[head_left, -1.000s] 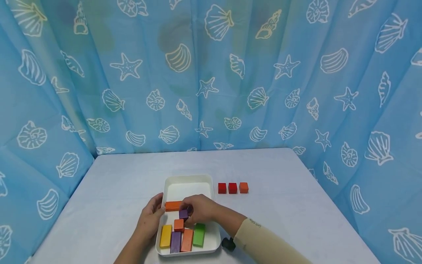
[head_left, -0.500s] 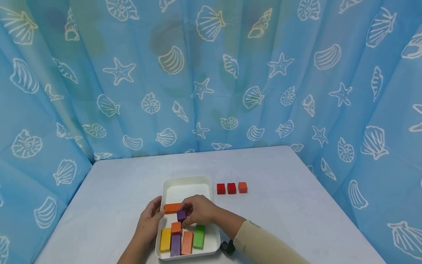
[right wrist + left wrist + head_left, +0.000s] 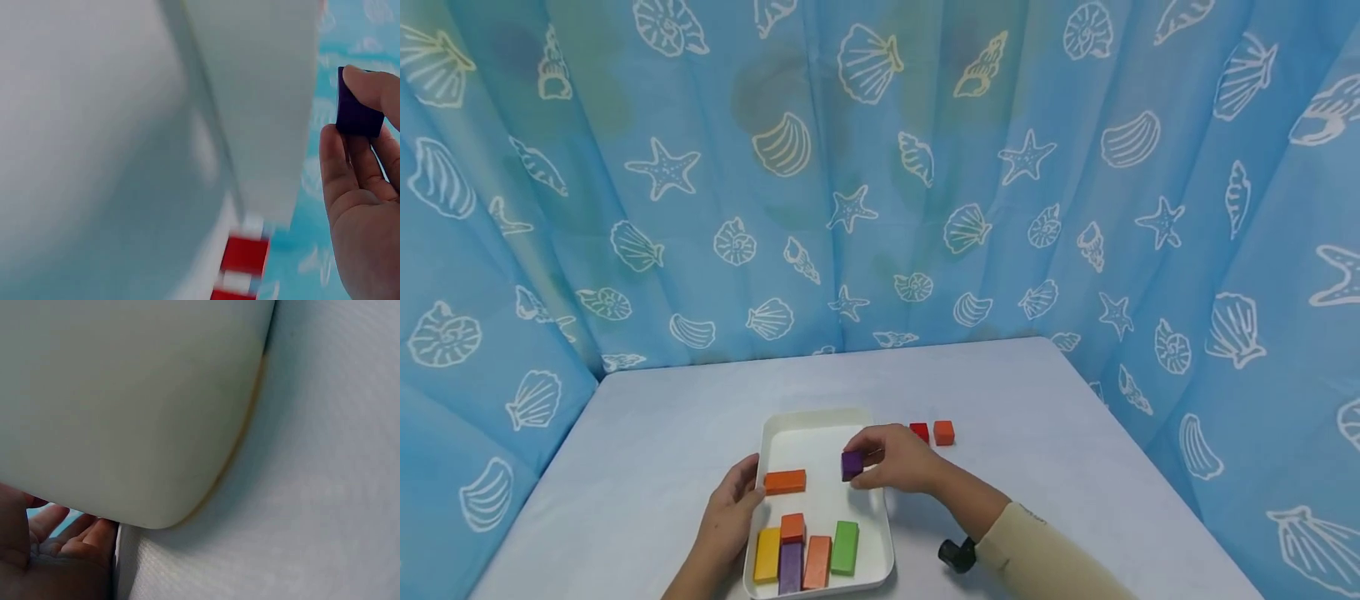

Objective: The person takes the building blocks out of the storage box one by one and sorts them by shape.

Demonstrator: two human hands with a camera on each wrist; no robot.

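A white tray [image 3: 817,442] lies on the table with its long side pointing away from me. My left hand [image 3: 727,508] holds its left side, thumb at the rim; in the left wrist view its fingers [image 3: 94,540] are partly hidden by the tray wall. My right hand [image 3: 904,460] pinches a purple cube [image 3: 852,466] between thumb and fingers, over the tray's right half. An orange block [image 3: 785,482] lies crosswise at the tray's left. Toward the near end are a yellow block [image 3: 767,555], an orange cube [image 3: 792,527], a purple block [image 3: 791,568], a salmon block [image 3: 817,562] and a green block [image 3: 845,547].
Beyond the right hand, a red cube [image 3: 919,431] and an orange-red cube [image 3: 943,432] sit on the white table, right of the tray. A small black object [image 3: 957,555] shows by the right forearm. A blue shell-patterned curtain [image 3: 865,208] surrounds the table.
My right hand has carried the purple cube right and away from the orange cube, over the tray's right half, and now covers one red cube. The left hand stays at the tray.
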